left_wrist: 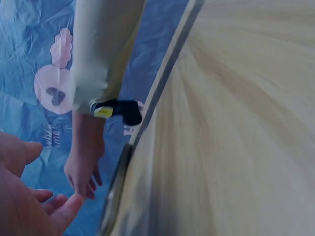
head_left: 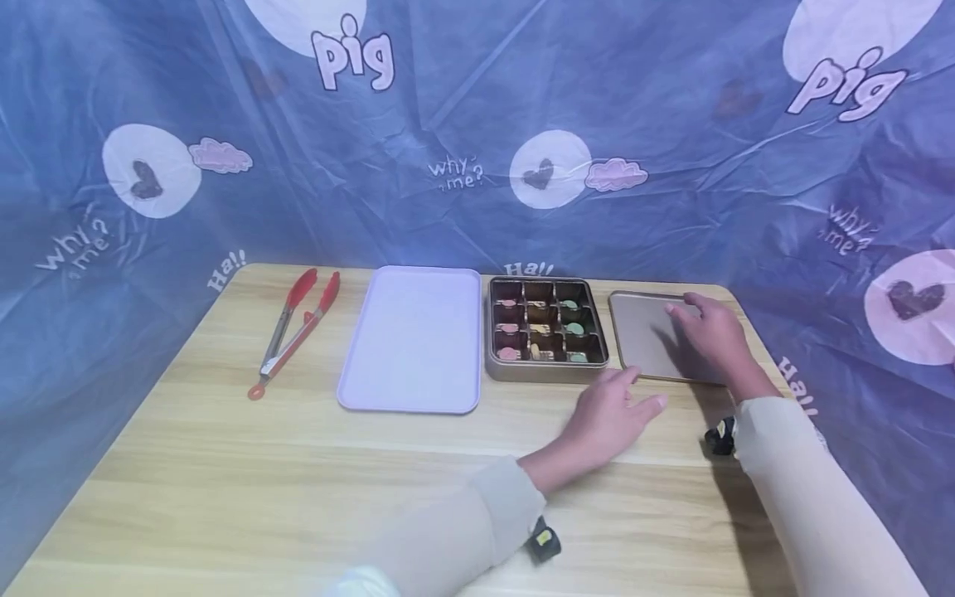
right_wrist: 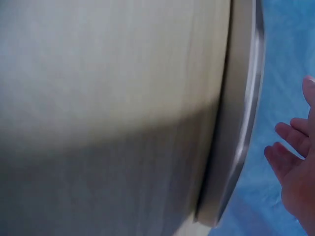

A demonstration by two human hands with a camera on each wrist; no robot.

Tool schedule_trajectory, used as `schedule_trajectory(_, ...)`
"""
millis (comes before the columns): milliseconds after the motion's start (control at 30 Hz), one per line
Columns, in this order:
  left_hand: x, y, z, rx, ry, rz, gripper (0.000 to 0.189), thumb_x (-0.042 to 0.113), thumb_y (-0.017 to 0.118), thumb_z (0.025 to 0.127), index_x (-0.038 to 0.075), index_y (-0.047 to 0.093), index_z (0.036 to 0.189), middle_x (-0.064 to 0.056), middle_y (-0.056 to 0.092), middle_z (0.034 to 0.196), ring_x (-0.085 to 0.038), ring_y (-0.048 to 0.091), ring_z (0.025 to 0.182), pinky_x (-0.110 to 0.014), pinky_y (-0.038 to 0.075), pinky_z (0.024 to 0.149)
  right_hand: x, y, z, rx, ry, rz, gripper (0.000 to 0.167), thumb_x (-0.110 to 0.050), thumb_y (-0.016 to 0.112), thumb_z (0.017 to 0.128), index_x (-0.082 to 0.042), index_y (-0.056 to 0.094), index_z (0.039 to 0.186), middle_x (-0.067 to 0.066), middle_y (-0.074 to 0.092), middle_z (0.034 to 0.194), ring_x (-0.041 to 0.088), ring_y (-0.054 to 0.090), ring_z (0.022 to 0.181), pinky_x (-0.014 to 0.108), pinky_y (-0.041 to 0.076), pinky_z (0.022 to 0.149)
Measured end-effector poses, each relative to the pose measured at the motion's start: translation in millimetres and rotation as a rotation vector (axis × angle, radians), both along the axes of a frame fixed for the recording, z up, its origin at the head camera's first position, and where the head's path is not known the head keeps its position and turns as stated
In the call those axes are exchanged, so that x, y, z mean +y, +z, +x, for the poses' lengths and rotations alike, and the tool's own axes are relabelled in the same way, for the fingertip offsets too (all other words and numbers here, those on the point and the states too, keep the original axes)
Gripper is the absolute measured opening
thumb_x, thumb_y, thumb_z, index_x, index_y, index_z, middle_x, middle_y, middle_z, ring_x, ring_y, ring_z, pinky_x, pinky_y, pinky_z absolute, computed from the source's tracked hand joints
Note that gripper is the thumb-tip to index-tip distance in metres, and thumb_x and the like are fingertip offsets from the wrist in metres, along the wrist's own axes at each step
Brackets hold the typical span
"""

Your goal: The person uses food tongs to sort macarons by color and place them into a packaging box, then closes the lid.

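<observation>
A flat metal lid (head_left: 649, 336) lies at the right end of the table, its rim (right_wrist: 241, 118) showing from the side in the right wrist view. Over the lid's right part is my right hand (head_left: 714, 336), fingers loosely bent and holding nothing; a gap shows between hand (right_wrist: 298, 162) and rim in the right wrist view. My left hand (head_left: 606, 419) hovers in front of the lid's near left corner, fingers spread, also holding nothing. Left of the lid stands an open metal tin (head_left: 548, 373) with a dark divided insert; small pink, yellowish and green pieces (head_left: 574, 329) sit in its compartments.
A pale lavender tray (head_left: 418, 340) lies left of the tin. Farther left are red-tipped tongs (head_left: 294, 336), their arms spread apart. Blue printed sheeting (head_left: 418, 215) hangs behind and beside the wooden table (head_left: 298, 489).
</observation>
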State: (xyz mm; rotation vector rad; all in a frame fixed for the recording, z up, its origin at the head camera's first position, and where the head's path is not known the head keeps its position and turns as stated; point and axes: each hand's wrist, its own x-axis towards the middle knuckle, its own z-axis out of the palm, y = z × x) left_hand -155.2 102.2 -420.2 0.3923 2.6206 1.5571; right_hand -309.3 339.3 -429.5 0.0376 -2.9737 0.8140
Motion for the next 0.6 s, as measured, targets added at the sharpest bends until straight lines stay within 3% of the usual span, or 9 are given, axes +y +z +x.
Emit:
schedule_trajectory(167, 26.4, -11.3, -8.2, -0.083, 0.062, -0.004, 0.068, 0.055, 0.064, 0.093, 0.016, 0.051, 0.147, 0.002, 0.061, 0.134, -0.005, 0.063, 0.1, -0.026, 0.054, 0.092, 14.8, -11.9, -11.9, -0.01, -0.05, -0.015, 0.08, -0.057, 0.045, 0.102, 0.008, 0.039, 0.149, 0.037, 0.043, 0.146, 0.056, 0.039, 0.135, 0.067, 0.031, 0.11)
schedule_trajectory(300, 38.5, -18.7, -12.6, -0.141, 0.119, -0.015, 0.072, 0.057, 0.064, 0.092, 0.017, 0.047, 0.15, 0.0, 0.057, 0.14, -0.013, 0.062, 0.114, -0.035, 0.051, 0.101, 26.5, -17.5, -18.5, -0.016, -0.089, -0.024, 0.079, -0.056, 0.045, 0.102, 0.007, 0.039, 0.15, 0.037, 0.041, 0.147, 0.056, 0.036, 0.137, 0.066, 0.029, 0.112)
schedule_trajectory(500, 46.8, -26.7, -19.7, -0.246, 0.221, 0.076, 0.084, 0.055, 0.068, 0.089, 0.015, 0.036, 0.156, -0.003, 0.053, 0.144, -0.014, 0.062, 0.113, -0.036, 0.047, 0.106, 41.1, -21.9, -25.8, 0.005, -0.13, -0.049, 0.07, -0.05, 0.046, 0.103, 0.006, 0.045, 0.146, 0.035, 0.047, 0.144, 0.054, 0.038, 0.138, 0.062, 0.03, 0.114)
schedule_trajectory(600, 50.3, -30.1, -24.0, -0.259, 0.242, 0.114, 0.085, 0.052, 0.069, 0.09, 0.013, 0.035, 0.156, 0.0, 0.059, 0.134, -0.01, 0.064, 0.106, -0.035, 0.047, 0.106, 43.0, -21.8, -29.0, 0.0, -0.136, -0.056, 0.07, -0.049, 0.046, 0.103, 0.005, 0.044, 0.147, 0.034, 0.047, 0.144, 0.053, 0.038, 0.139, 0.061, 0.03, 0.115)
